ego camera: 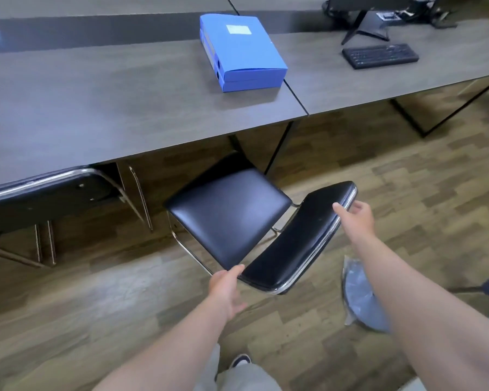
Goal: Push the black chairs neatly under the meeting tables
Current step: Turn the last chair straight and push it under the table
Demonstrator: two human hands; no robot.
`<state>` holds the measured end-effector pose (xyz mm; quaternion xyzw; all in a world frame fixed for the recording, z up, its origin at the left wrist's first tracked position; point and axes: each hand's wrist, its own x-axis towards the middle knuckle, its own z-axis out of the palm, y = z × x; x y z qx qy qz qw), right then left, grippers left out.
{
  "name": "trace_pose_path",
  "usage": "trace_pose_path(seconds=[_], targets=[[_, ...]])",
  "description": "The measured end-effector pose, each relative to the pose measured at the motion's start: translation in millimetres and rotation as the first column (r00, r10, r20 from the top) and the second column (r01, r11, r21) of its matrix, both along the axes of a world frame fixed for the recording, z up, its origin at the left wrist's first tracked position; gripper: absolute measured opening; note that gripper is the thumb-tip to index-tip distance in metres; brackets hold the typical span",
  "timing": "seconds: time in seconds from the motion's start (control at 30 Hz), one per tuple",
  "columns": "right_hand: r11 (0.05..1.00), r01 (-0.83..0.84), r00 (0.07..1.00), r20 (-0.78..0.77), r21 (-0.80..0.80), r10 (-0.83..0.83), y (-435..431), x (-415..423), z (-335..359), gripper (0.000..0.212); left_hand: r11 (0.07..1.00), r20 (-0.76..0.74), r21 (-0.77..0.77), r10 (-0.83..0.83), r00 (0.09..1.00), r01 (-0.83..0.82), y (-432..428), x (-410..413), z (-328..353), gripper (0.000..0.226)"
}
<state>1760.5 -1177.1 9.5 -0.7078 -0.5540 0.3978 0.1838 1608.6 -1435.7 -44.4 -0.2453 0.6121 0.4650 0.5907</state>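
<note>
A black padded chair (229, 213) with a chrome frame stands turned at an angle in front of the dark wood meeting table (102, 108), its seat's far corner just under the table edge. My left hand (227, 289) touches the lower end of the chair's backrest (302, 241), thumb on top, fingers spread underneath. My right hand (356, 218) is at the backrest's upper end, thumb over the padding, fingers behind the chrome rim. A second black chair (40, 193) on the left is tucked against the table edge.
Two stacked blue file boxes (242, 52) lie on the table near its seam. A second table (378, 80) to the right carries a black keyboard (380, 55) and a monitor stand (364, 26). A blue-grey plastic-wrapped object (362, 297) lies on the wooden floor at right.
</note>
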Motion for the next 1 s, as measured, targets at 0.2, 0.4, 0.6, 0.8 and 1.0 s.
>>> trace_pose_path(seconds=[0.2, 0.4, 0.6, 0.8, 1.0], targets=[[0.999, -0.014, 0.996, 0.082, -0.04, 0.017, 46.1, 7.3, -12.5, 0.085, 0.999, 0.107, -0.041, 0.038, 0.994, -0.034, 35.1, 17.2, -3.9, 0.055], [0.983, 0.027, 0.999, 0.042, -0.181, -0.019, 98.7, 10.4, -26.2, 0.095, 0.994, 0.148, -0.058, 0.095, 0.984, -0.088, 49.5, 35.9, -14.6, 0.046], [0.895, 0.022, 0.987, -0.135, -0.446, -0.091, 145.7, 14.0, -47.1, 0.076, 0.961, 0.3, -0.031, 0.272, 0.914, -0.275, 46.7, 65.7, -30.6, 0.035], [0.809, -0.019, 0.948, -0.267, -0.587, -0.171, 177.1, 26.8, -64.3, 0.051, 0.828, 0.315, -0.006, 0.534, 0.784, -0.561, 60.5, 99.6, -35.9, 0.039], [0.693, -0.081, 0.932, -0.301, -0.716, -0.203, 178.8, 17.8, -70.6, 0.034, 0.635, 0.229, 0.019, 0.749, 0.621, -0.772, 86.3, 126.6, -31.2, 0.058]])
